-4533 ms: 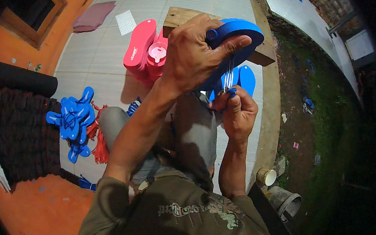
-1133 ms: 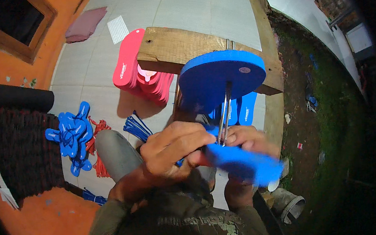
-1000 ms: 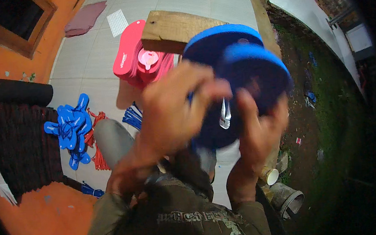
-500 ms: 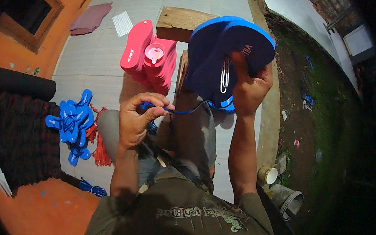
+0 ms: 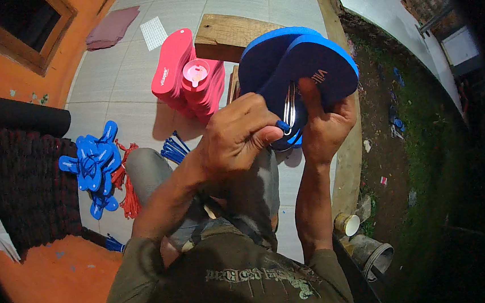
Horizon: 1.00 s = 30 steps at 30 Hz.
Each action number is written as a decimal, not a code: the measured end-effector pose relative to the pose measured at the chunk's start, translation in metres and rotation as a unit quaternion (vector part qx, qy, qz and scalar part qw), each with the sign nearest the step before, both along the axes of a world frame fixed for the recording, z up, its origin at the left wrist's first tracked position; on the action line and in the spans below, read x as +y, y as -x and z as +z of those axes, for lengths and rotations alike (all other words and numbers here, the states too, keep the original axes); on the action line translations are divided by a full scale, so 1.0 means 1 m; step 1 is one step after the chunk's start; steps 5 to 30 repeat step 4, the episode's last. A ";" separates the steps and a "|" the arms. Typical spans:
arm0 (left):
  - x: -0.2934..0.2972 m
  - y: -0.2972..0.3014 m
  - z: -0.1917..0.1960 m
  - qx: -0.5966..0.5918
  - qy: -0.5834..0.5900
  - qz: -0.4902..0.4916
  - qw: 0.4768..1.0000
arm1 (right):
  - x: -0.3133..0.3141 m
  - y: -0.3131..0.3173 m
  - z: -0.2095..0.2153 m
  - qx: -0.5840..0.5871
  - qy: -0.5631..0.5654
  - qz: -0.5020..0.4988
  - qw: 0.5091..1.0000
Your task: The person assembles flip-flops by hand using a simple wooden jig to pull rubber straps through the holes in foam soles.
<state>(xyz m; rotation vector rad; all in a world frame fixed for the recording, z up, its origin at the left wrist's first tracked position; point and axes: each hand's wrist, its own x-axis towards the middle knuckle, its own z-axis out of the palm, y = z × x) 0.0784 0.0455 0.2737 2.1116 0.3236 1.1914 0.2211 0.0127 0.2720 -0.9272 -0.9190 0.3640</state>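
My right hand (image 5: 330, 123) grips a pair of dark-faced foam sandal soles (image 5: 326, 59) with bright blue edges, its thumb lying across the upper face. Beside that thumb a shiny metal wire loop (image 5: 291, 105) stands out from the soles; how it is fixed there is hidden. Pinched in my left hand (image 5: 238, 132) is a blue cord-like strap, whose end (image 5: 282, 126) shows at the fingertips, close against the loop. Whether it has passed through the loop I cannot tell. Below the soles, another blue piece (image 5: 296, 141) is partly covered.
Pink soles (image 5: 167, 69) are stacked ahead, a round pink-and-clear container (image 5: 196, 72) on top, beside a wooden block (image 5: 228, 36). Leftward lie blue sandals (image 5: 92, 157), red straps (image 5: 130, 197) and a dark stack (image 5: 34, 185). Blue straps (image 5: 175, 147) lie near my knee.
My left hand has moved right with the strap, bringing its end up to the wire loop. The bundle of blue straps near my knee has come into view. My right hand keeps its grip.
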 end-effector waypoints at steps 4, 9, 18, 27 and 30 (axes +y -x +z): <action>0.016 0.001 0.000 0.052 -0.034 -0.117 0.991 | 0.000 -0.004 0.006 0.006 -0.001 0.051 0.999; 0.016 0.001 0.000 0.052 -0.034 -0.117 0.991 | 0.000 -0.004 0.006 0.006 -0.001 0.051 0.999; 0.016 0.001 0.000 0.052 -0.034 -0.117 0.991 | 0.000 -0.004 0.006 0.006 -0.001 0.051 0.999; 0.016 0.001 0.000 0.052 -0.034 -0.117 0.991 | 0.000 -0.004 0.006 0.006 -0.001 0.051 0.999; 0.016 0.001 0.000 0.052 -0.034 -0.117 0.991 | 0.000 -0.004 0.006 0.006 -0.001 0.051 0.999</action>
